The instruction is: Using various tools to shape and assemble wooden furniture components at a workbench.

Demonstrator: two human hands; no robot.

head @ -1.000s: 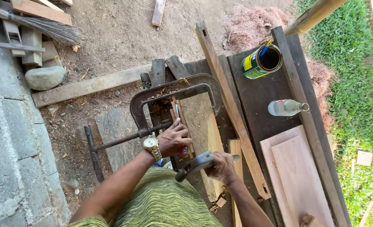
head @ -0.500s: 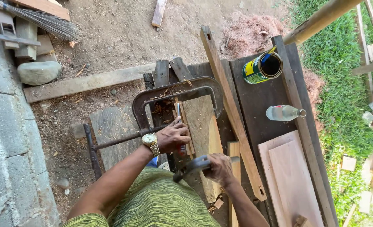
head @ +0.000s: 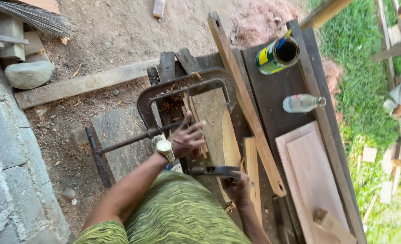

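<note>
while one left hand (head: 187, 137), a watch on its wrist, lies with fingers (head: 199, 131) spread loosely on the upright plank (head: 211, 118) caught in one big rusty iron clamp (head: 182, 88), the one right hand (head: 237, 187) has its fingers curled tight about the handle of one dark tool (head: 216, 171), whose kind i cannot tell, just beside the plank's near end. on the dark tabletop (head: 272, 97) stand or lie one tin can (head: 276, 56), round, open at the top, with a yellow, blue and green label wrapped round its side, and one clear bottle (head: 302, 103) on its side below it; two pale boards (head: 311, 178) lie stacked at the near right, and one long wooden strip (head: 245, 101) runs slanting along the tabletop's left edge
</note>
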